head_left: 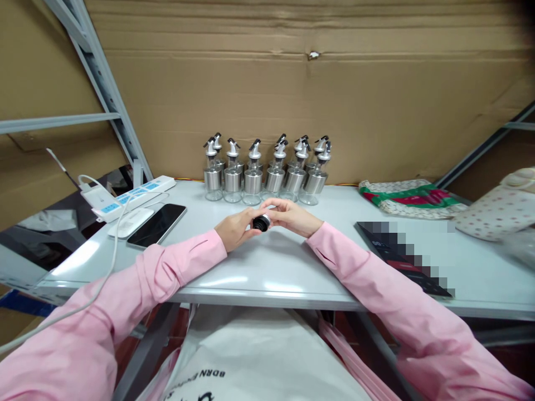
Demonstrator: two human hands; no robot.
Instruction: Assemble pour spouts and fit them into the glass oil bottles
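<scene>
In front of me, low over the table, both my hands meet around a small bottle stopper (261, 224). Its black ribbed end faces me, with a silvery rim behind; the rest of it is hidden by fingers. The fingers of my left hand (239, 227) are closed on its left side. From the right, my right hand (292, 216) pinches it with thumb and fingertips. Just beyond my hands stand several glass bottles (253, 181) with steel sleeves, silver pourer spouts and black flip levers, upright in two rows.
On the left of the white table (259, 273) lie a phone (157, 225), a white flat device (130, 221) and a power strip (137, 197). A white cable crosses my left sleeve. At right are a dark, partly pixelated panel (401, 259), colourful bags (412, 197) and a dotted cloth (495, 209). Cardboard (259, 83) stands behind.
</scene>
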